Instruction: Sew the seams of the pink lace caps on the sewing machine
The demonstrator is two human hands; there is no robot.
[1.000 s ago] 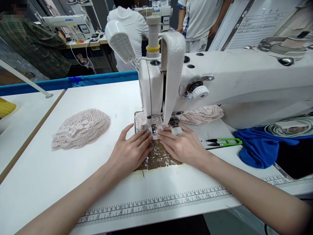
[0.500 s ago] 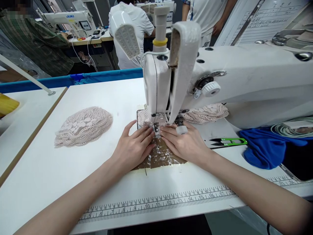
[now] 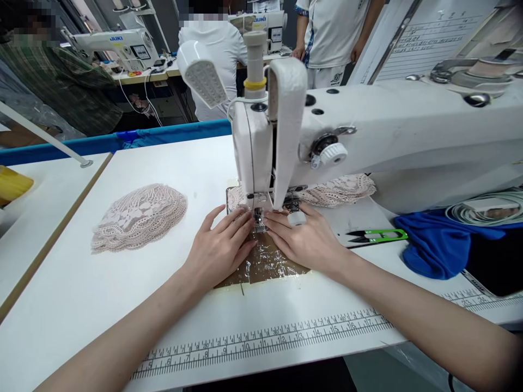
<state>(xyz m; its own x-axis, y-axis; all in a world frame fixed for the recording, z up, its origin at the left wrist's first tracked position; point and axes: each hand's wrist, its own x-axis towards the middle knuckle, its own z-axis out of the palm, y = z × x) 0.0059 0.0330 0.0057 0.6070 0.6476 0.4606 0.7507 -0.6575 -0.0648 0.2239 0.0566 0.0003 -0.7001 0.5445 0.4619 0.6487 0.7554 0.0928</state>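
Note:
The white sewing machine (image 3: 251, 158) stands over the table, its presser foot (image 3: 258, 215) low between my hands. My left hand (image 3: 220, 242) lies flat to the left of the foot, fingers stretched out with their tips at the edge of pale pink lace (image 3: 235, 198). On the other side, my right hand (image 3: 304, 239) rests flat, fingertips close beside the foot; the fabric under them is mostly hidden. Beneath both palms is a shiny brown taped sheet (image 3: 269, 261). More lace (image 3: 343, 190) lies behind the needle area to the right.
A folded lace stack (image 3: 141, 218) lies to the left. Green thread snips (image 3: 384, 235), a blue cloth (image 3: 433, 250) and a dark phone-like slab (image 3: 496, 264) are on the right. A printed ruler (image 3: 261, 345) runs along the front edge. Several people are beyond the blue-edged table.
The view has shifted slightly, so the machine appears a little farther left and lower. Both hands keep nearly the same place beside the presser foot.

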